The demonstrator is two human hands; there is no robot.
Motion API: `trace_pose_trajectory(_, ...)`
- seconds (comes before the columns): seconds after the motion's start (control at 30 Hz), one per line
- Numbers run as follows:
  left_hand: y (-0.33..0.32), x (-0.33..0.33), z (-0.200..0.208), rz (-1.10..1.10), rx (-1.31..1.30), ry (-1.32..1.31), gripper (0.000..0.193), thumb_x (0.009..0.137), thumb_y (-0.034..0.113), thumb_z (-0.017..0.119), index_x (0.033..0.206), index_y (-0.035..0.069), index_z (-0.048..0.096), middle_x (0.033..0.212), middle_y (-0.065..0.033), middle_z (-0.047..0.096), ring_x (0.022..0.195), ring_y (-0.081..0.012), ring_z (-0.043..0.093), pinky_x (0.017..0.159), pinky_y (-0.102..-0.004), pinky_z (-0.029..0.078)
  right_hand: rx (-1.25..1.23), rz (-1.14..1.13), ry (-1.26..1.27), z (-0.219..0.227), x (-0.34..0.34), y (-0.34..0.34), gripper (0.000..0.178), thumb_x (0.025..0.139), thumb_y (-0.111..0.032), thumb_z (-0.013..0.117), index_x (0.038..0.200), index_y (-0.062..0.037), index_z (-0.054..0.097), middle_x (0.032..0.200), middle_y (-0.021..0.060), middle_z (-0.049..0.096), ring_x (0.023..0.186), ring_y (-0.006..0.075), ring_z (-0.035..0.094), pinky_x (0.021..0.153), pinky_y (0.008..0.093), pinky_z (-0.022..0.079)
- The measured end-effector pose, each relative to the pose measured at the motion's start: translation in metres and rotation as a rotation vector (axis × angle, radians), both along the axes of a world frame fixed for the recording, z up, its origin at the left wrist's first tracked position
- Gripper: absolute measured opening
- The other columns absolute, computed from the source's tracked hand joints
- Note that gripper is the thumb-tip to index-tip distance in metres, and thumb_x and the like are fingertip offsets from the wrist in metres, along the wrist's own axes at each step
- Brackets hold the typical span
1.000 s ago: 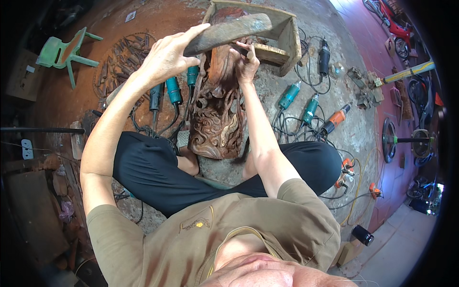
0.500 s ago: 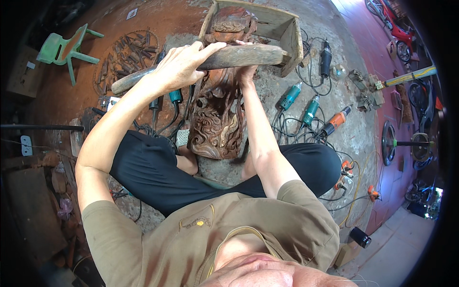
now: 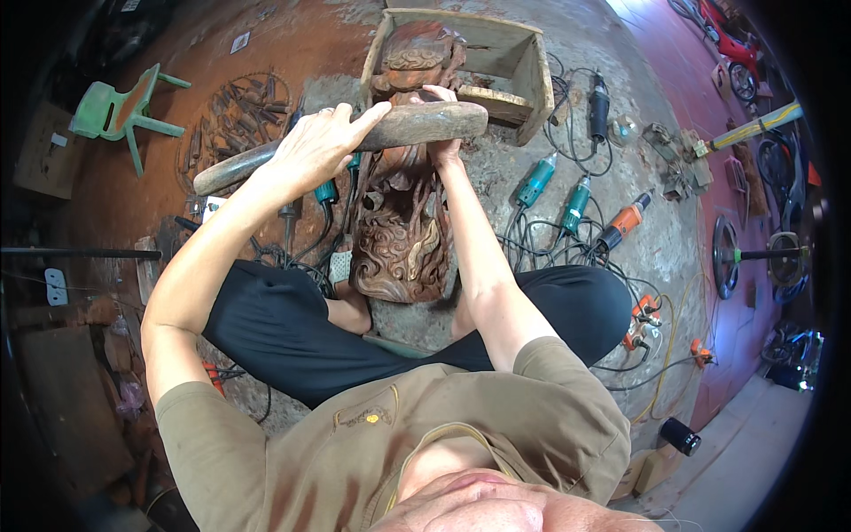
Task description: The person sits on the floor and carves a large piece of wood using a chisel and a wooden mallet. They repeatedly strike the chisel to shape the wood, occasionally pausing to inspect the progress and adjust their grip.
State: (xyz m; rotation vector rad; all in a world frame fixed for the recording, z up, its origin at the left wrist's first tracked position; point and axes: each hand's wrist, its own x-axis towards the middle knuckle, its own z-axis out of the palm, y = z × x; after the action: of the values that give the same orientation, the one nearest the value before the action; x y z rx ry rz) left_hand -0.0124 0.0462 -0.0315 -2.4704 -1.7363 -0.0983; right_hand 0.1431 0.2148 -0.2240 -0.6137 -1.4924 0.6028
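My left hand (image 3: 310,152) is closed round a long, worn wooden club (image 3: 421,125), which lies slantwise across the view above a carving. The club's narrower end points left, past my left forearm. Behind its thick right part is my right hand (image 3: 446,152); a finger shows above the wood and the palm below, and the club hides the rest. The dark red-brown wood carving (image 3: 401,257), with deep swirling relief, stands between my bent legs and reaches up to a wooden crate (image 3: 534,80). My right hand is right beside the carving's middle.
On the right lie teal power tools (image 3: 537,180), an orange one (image 3: 626,222) and a black one (image 3: 599,111), with tangled cords. Several chisel-like tools (image 3: 235,120) fill a round patch at the left. Beyond stands a green plastic chair (image 3: 111,111). Orange plugs (image 3: 646,309) lie by my right knee.
The club in my left hand has shifted left and slightly down. My right hand has moved a little left and down. The whole view has tilted slightly.
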Motion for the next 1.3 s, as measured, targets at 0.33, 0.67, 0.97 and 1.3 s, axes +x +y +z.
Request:
trace_pose_trajectory(0.33,-0.003,-0.003,-0.004,-0.088,0.114,0.05,0.085,0.078,-0.001,0.069,0.153,0.015,0.035,0.088,-0.0191,0.06,0.076,-0.0319,0.065,0.064,-0.0398,0.055,0.156,-0.096,-0.237,-0.001,0.006,0.001,0.021,0.084,-0.011,0.072,0.105,-0.0137,0.074,0.121,0.0077,0.061,0.115,0.0263,0.056,0.097,0.0392,0.046)
trace_pose_trajectory(0.67,-0.005,-0.001,-0.001,-0.087,0.116,0.059,0.086,0.079,-0.002,0.068,0.154,0.017,0.033,0.087,-0.0188,0.061,0.074,-0.0319,0.066,0.063,-0.0392,0.055,0.144,-0.168,-0.25,-0.005,0.006,0.006,0.028,0.083,-0.02,0.074,0.108,-0.0077,0.066,0.11,0.0075,0.066,0.107,0.027,0.06,0.094,0.039,0.045)
trace_pose_trajectory(0.97,-0.007,-0.013,-0.009,-0.03,0.059,0.137,0.1,0.073,-0.003,0.073,0.156,0.025,0.026,0.095,-0.0154,0.056,0.085,-0.0323,0.063,0.072,-0.0418,0.053,0.006,-0.113,-0.191,0.015,0.009,-0.008,0.029,0.084,-0.017,0.074,0.108,-0.0042,0.066,0.109,0.0115,0.067,0.106,0.0286,0.062,0.093,0.0384,0.048)
trace_pose_trajectory(1.3,-0.02,-0.014,0.003,-0.104,0.061,0.079,0.089,0.079,-0.001,0.068,0.156,0.021,0.03,0.093,-0.0174,0.06,0.081,-0.0309,0.065,0.068,-0.0393,0.054,-0.143,-0.078,-0.062,0.025,0.014,-0.021,0.024,0.085,-0.011,0.076,0.107,-0.0041,0.068,0.107,0.0094,0.069,0.1,0.0209,0.067,0.09,0.0324,0.051)
